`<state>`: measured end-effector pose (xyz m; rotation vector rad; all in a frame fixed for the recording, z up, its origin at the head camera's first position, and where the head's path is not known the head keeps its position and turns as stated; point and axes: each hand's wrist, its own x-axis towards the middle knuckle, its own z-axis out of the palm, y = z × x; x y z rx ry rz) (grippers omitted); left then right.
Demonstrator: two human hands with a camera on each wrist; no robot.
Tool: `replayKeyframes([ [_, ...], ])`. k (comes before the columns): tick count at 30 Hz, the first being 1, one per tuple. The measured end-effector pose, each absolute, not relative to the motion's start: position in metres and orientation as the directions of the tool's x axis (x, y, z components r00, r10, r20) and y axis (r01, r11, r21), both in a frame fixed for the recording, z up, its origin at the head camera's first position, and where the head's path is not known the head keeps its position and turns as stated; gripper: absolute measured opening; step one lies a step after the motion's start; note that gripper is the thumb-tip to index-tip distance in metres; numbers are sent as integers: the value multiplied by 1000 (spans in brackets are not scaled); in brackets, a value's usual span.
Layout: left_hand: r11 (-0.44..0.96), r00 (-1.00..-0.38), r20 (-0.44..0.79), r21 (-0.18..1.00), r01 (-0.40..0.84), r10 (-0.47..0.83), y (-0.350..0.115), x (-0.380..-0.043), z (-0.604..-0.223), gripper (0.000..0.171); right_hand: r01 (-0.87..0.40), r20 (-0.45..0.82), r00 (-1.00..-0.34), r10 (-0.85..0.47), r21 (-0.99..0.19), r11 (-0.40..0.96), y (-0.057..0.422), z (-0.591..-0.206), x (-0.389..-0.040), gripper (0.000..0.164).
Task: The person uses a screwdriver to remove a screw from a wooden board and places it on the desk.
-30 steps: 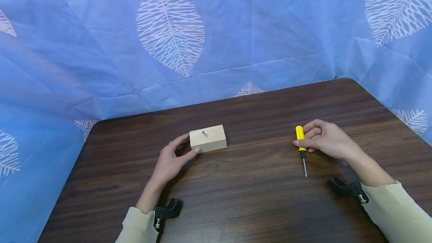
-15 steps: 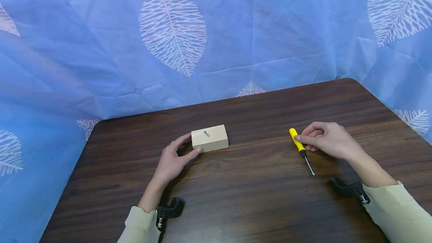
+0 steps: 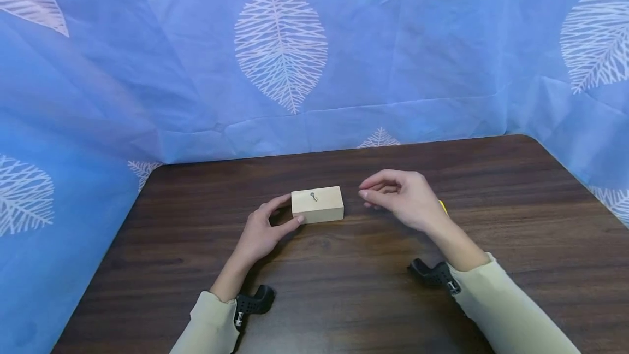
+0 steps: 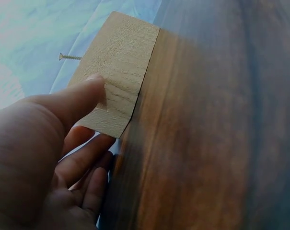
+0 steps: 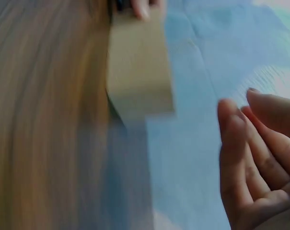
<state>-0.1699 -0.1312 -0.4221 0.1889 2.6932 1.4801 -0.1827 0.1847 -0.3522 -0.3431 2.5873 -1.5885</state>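
Note:
A pale wooden block (image 3: 319,213) lies on the dark table, with a small metal screw (image 3: 314,196) standing out of its top face. My left hand (image 3: 259,232) grips the block's left end, thumb (image 4: 85,98) on the near side and fingers round the back. In the left wrist view the screw (image 4: 70,57) juts from the wood with its threads showing. To the right of the block, apart from it, my right hand (image 3: 405,201) holds nothing, its fingers loosely bent. Behind that wrist only a yellow bit of the screwdriver (image 3: 444,207) shows; the rest is hidden.
The brown wood-grain table (image 3: 344,294) reaches back to a blue cloth (image 3: 354,70) printed with white leaves. Black wrist mounts (image 3: 257,300) sit at both cuffs, close over the tabletop.
My right hand has let go of the yellow screwdriver and moved left towards the block. The left hand keeps its hold. The head view has shifted a little.

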Motion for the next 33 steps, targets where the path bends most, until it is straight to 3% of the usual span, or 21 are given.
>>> replayKeyframes([
  [8, 517, -992, 8, 853, 73, 127, -123, -166, -426, 63, -192, 91, -969, -228, -861, 472, 126, -378, -197, 20],
  [20, 524, -989, 36, 845, 107, 145, -124, -169, -420, 61, -272, 189, -959, -210, -814, 513, 107, -387, -202, 8],
  [24, 533, -989, 24, 841, 98, 144, -127, -169, -420, 62, -240, 176, -968, -177, -851, 467, 103, -389, -203, 6],
  [30, 544, -994, -1, 837, 61, 113, -130, -170, -420, 63, -150, 116, -983, -143, -955, 256, 102, -386, -204, 16],
  [33, 548, -995, 4, 834, 59, 102, -131, -170, -420, 64, -116, 84, -988, -133, -959, 258, 106, -384, -204, 20],
])
